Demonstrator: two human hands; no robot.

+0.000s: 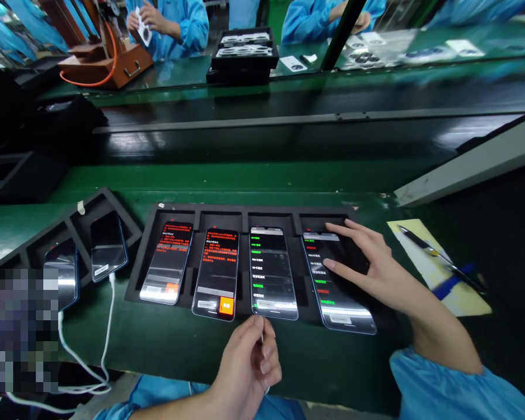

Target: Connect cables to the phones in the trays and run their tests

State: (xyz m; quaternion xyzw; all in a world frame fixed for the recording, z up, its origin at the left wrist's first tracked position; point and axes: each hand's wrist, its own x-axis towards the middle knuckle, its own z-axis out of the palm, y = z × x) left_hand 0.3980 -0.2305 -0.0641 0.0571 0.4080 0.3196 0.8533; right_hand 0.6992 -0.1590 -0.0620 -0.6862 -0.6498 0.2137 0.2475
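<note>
A black foam tray [221, 217] lies on the green bench with several phones in a row. My right hand [371, 262] reaches over the rightmost phone [343, 306], its fingers spread. The thumb tip is at that screen's test list, and the other fingertips are near its top edge. My left hand [247, 364] is closed in a pinch on a thin white cable [262, 337], just below the phone with a green and white list [273, 274]. Farther left, a phone with red text and an orange button [214, 274] lies beside another red-text phone [166, 262].
At left, a second tray [129, 224] holds phones with white charging cables [109, 326] plugged in. A pen [424, 242] lies on yellow paper [402, 227] at right. Across the bench, people in blue work near stacked black trays [242, 58] and an orange-brown press [109, 64].
</note>
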